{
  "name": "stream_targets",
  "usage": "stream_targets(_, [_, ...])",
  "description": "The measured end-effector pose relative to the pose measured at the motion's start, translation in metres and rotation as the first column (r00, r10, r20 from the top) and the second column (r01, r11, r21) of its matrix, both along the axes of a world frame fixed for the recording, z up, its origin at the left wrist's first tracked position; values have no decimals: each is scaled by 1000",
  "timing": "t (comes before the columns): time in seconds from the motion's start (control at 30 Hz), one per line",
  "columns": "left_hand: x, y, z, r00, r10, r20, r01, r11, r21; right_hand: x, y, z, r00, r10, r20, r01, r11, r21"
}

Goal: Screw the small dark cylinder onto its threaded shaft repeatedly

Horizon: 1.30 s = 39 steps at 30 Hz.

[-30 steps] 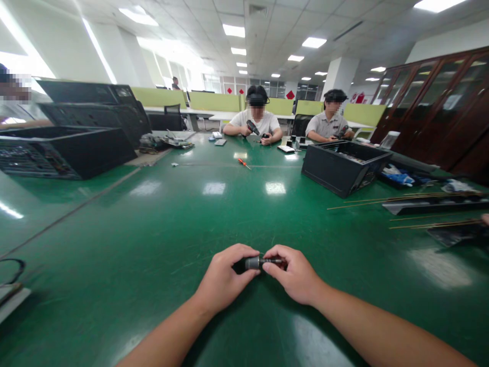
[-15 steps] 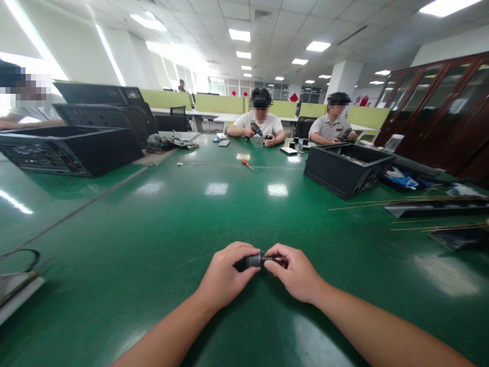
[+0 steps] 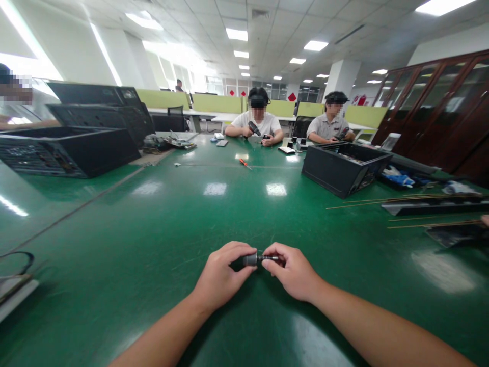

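Observation:
Low over the table, my left hand [image 3: 223, 275] curls around a small dark grey cylinder [image 3: 250, 259], with thumb and index finger gripping its sides. A thin metal shaft with ring-like steps [image 3: 268, 258] extends from the cylinder's right end. The fingertips of my right hand [image 3: 294, 271] pinch this shaft, and its far end disappears behind them. Cylinder and shaft lie level, in one line. The cylinder's left end is partly in shadow inside my left hand.
On the green table [image 3: 183, 219] lies an orange-handled screwdriver [image 3: 243, 163]. Black computer cases stand at left [image 3: 110, 155] and right [image 3: 332, 171]. Thin rods [image 3: 362, 205] project from the right. Across the table, a person [image 3: 256, 122] holds a power drill [image 3: 254, 128].
The view has shifted slightly, so the scene sits a little further left. Both hands keep their grip, with a slightly wider gap between them.

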<state>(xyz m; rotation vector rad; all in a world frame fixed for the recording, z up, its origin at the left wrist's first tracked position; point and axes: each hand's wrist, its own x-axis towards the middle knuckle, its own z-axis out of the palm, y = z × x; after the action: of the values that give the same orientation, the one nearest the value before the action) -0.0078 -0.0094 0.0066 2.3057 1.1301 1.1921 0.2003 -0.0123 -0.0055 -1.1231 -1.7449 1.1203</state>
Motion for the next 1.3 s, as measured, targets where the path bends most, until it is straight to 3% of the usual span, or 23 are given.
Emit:
stream_targets(0.83, [-2,1,3,999,-36,14,36,999,1,-2,-7,4,1000,-23,-2,23,999,-27])
stream_targets(1.3, [-1,-2,0,999,-46,-2,46,999,-4,0,-5,7,996,-15,91,7,996,92])
